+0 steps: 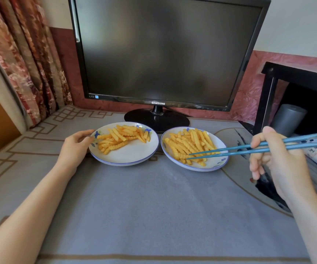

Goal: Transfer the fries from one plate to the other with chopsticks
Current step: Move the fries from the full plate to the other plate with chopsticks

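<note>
At the fingers [258,139] of our right hand [276,159], the grip was curled round the blue chopsticks [249,149], thumb on top. The two tips stood slightly apart, low over the near side of the fries [188,143] heaped on the right plate [218,162]. We could not see a fry caught between them. Our left hand [75,145] gripped the far left rim of the left plate [131,159], fingers curled at its edge; a thinner scatter of fries lay across that plate's far half.

We judged the step to be the pick-up: tips were placed but not closed. The next move would call for pinching one fry near its middle, lifting it clear of the heap, then carrying it left over both rims, which sat just beside each other.

Room looked easy. The near half of the left plate was bare for a drop, and the grey tablecloth [154,206] lay open on the near side. The monitor base [156,119] crowded the far rims, and a black shelf [296,79] stood near our right hand.
</note>
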### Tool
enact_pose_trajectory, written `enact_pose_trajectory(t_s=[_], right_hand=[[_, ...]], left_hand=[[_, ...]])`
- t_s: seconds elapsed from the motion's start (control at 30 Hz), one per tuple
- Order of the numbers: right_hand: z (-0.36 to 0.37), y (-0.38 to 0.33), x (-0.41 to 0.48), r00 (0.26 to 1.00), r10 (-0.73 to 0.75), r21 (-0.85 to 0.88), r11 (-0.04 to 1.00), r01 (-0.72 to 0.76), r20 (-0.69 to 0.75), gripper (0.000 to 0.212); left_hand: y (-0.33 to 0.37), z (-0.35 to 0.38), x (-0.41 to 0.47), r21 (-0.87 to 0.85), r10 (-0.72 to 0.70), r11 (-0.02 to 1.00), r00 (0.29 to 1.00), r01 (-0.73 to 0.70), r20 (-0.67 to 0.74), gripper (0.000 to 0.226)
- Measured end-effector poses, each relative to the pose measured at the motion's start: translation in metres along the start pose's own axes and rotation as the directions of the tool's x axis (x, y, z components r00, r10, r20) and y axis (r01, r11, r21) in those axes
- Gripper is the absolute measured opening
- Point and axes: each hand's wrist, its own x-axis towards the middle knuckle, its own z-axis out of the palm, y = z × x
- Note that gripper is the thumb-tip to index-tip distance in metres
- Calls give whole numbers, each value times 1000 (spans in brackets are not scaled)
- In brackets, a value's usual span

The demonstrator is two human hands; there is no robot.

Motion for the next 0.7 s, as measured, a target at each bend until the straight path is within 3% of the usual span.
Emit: enact_pose_trajectory(t_s=[0.27,0.7], right_hand=[[32,-7,1,999,-30,141,989,33,-25,38],[148,-7,5,982,-13,260,965,-37,187,41]], left_hand=[[1,1,0,16,2,1000,1000,-2,-7,29],[-1,0,1,-40,-14,999,1000,16,26,28]])
